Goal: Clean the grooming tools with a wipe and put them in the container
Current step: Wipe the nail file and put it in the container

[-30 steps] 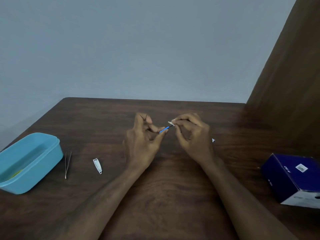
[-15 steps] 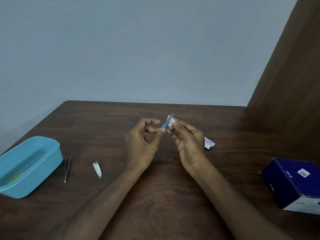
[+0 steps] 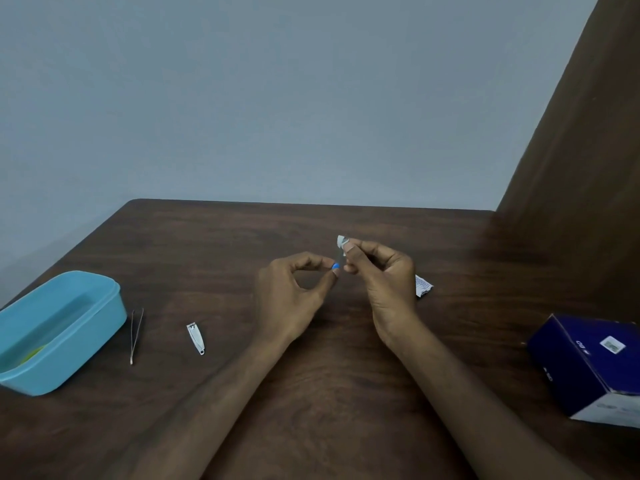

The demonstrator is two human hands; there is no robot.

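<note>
A dark brown wooden table (image 3: 311,393) stands against a plain grey-blue wall. Above its centre, the left hand (image 3: 291,299) pinches the blue handle end of a slim grooming tool (image 3: 335,266) between thumb and forefinger. The right hand (image 3: 381,282) is clamped on a small folded white wipe (image 3: 341,242), which wraps the tool's upper end; that end is hidden by the wipe.

To clean well, hold the handle steady and draw the wipe along the full shaft, rotating the tool so every side is covered. Grip lightly: the thin tool probably flexes.

The light blue plastic container (image 3: 86,327) sits at the far left, well apart from both hands. Silver metal tweezers (image 3: 135,336) lie just beside it, and a small silver nail clipper (image 3: 195,338) lies between the tweezers and the left forearm. Both appear not yet cleaned.
</note>
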